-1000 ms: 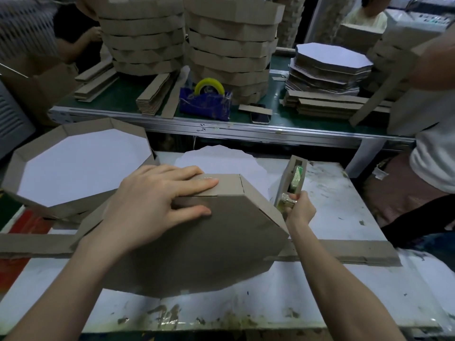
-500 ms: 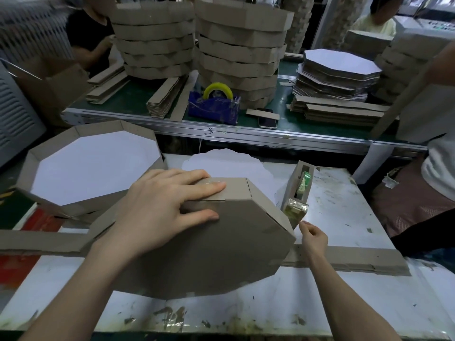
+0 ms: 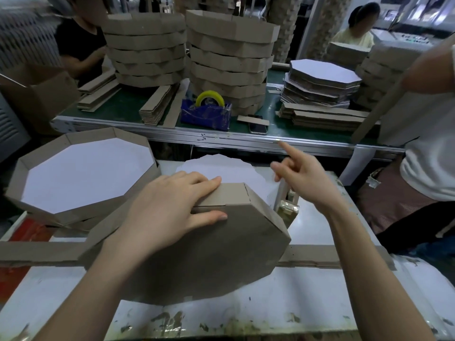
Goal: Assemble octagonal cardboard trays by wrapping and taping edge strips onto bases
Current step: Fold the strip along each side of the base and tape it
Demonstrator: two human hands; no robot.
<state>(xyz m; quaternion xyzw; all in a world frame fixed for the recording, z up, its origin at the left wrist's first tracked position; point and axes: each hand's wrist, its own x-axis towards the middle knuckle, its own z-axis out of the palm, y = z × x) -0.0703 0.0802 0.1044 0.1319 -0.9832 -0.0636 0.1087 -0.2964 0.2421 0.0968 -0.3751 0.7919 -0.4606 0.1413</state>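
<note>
An upturned brown octagonal tray (image 3: 209, 254) leans on the white table in front of me, its edge strip (image 3: 229, 193) wrapped along the top. My left hand (image 3: 172, 210) presses flat on it, fingers over the strip's seam and thumb on the base. My right hand (image 3: 302, 178) is raised just right of the tray, above the cardboard-cased tape dispenser (image 3: 286, 207). Its index finger points up and its other fingers are curled. A pale strip of tape (image 3: 280, 193) seems to run from the dispenser up to its thumb.
A finished tray (image 3: 81, 173) with a white inside sits at the left. White octagonal bases (image 3: 221, 166) lie behind the tray, and long cardboard strips (image 3: 320, 257) lie under it. The green bench holds tray stacks (image 3: 231, 57), a blue tape dispenser (image 3: 206, 114) and bases (image 3: 322, 80). A person stands at right.
My right hand let go of the tape dispenser's lower end, dipped, then rose above it with the index finger out. My left hand has stayed pressed on the tray.
</note>
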